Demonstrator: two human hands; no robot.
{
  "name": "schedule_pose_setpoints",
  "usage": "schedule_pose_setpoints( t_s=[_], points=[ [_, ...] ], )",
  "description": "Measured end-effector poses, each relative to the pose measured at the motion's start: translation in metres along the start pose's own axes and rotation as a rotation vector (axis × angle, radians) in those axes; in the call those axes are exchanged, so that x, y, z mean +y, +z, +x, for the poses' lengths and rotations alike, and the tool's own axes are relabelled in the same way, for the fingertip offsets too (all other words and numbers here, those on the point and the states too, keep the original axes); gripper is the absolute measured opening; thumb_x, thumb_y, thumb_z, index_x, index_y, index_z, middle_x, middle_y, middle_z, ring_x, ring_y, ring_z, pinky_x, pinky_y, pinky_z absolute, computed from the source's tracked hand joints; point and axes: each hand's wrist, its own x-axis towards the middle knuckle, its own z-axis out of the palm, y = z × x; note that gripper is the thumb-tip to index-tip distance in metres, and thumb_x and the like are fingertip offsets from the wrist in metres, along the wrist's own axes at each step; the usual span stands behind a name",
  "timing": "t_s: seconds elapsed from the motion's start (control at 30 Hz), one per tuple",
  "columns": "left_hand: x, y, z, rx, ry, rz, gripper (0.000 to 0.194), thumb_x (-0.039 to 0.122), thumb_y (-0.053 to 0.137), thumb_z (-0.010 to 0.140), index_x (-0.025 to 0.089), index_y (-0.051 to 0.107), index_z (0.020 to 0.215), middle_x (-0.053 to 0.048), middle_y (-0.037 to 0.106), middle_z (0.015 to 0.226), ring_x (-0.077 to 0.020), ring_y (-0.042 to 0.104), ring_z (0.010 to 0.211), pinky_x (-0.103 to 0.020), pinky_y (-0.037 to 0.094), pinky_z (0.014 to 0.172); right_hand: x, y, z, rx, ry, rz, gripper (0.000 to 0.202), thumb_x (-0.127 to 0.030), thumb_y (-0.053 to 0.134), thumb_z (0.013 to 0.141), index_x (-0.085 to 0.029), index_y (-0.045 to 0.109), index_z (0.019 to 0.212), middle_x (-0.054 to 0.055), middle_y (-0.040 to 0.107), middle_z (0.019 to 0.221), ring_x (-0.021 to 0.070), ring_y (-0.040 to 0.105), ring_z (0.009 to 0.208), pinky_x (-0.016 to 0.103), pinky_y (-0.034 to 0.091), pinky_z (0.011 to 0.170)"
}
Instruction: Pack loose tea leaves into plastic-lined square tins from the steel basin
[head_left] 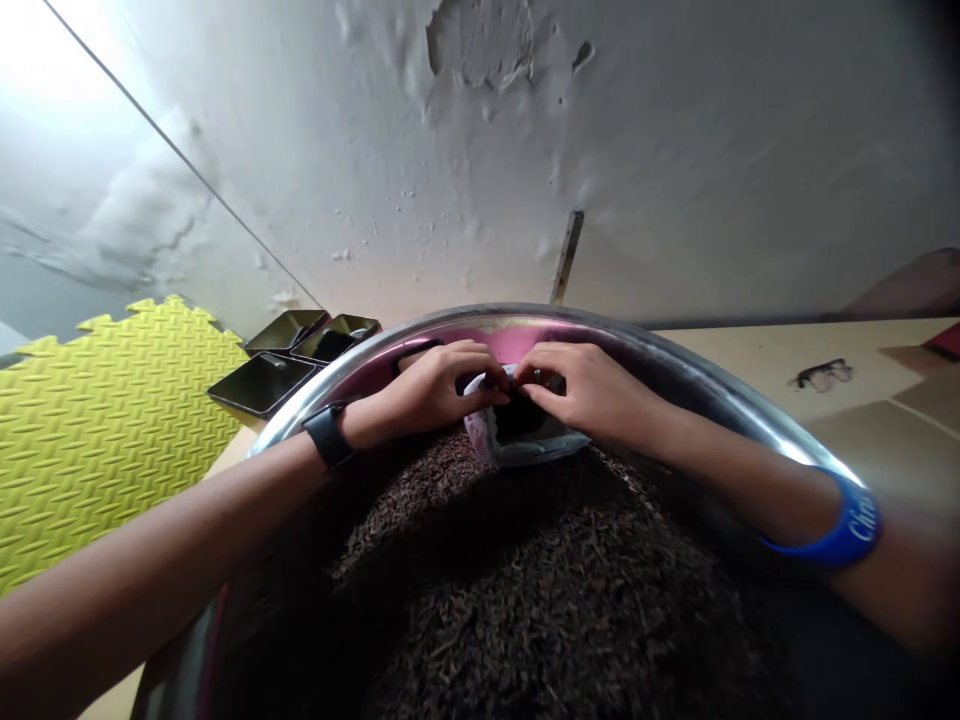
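Note:
A small whitish bag [510, 455] with a dark mouth lies at the far side of a heap of dark dried leaves, which look like loose tea [555, 600]. The heap fills a large, shiny metal basin [652, 345]. With thumb and fingers pinched, my left hand [457, 382] grips the bag's far rim from the left. Close beside it, my right hand [577, 385] pinches the same rim from the right. The fingertips of both hands nearly meet. What lies deep in the bag is too dark to make out.
Several dark open-topped tins [262, 385] stand left of the basin, by a yellow foam mat [112, 430]. Eyeglasses [823, 375] lie on the pale tabletop [735, 350] at right. Behind the basin rises a peeling wall [450, 200], with a metal strip [568, 258] against it.

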Motion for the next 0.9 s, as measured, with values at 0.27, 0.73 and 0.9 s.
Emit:
schedule_pose_setpoints(
  t_s=[0.27, 0.73, 0.9],
  points=[
    [-0.0011, 0.0035, -0.001, 0.018, -0.024, 0.013, 0.013, 0.027, 0.058, 0.088, 0.018, 0.065, 0.092, -0.003, 0.066, 0.091, -0.0137, 0.06, 0.085, -0.028, 0.047, 0.076, 0.0016, 0.0011, 0.0002, -0.012, -0.02, 0.022, 0.014, -0.014, 0.055, 0.082, -0.017, 0.067, 0.089, 0.003, 0.069, 0.092, 0.0169, 0.061, 0.086, 0.031, 0.046, 0.08],
    [0.0044, 0.0024, 0.0003, -0.008, 0.011, -0.013, 0.012, 0.024, 0.057, 0.088, 0.016, 0.063, 0.094, -0.004, 0.066, 0.092, -0.0125, 0.059, 0.081, -0.027, 0.047, 0.075, 0.0024, -0.0002, 0.0008, -0.034, 0.01, -0.037, 0.017, -0.016, 0.051, 0.085, -0.019, 0.067, 0.091, 0.004, 0.069, 0.096, 0.0188, 0.062, 0.087, 0.033, 0.046, 0.08],
    [0.0009, 0.0027, 0.0003, 0.009, -0.022, 0.019, 0.015, 0.027, 0.062, 0.085, 0.016, 0.063, 0.094, -0.004, 0.067, 0.09, -0.0134, 0.059, 0.082, -0.027, 0.047, 0.076, 0.0027, 0.0033, -0.0005, -0.061, 0.015, -0.06, 0.017, -0.018, 0.051, 0.085, -0.018, 0.067, 0.092, 0.006, 0.069, 0.095, 0.0198, 0.062, 0.086, 0.034, 0.046, 0.078]
  ],
)
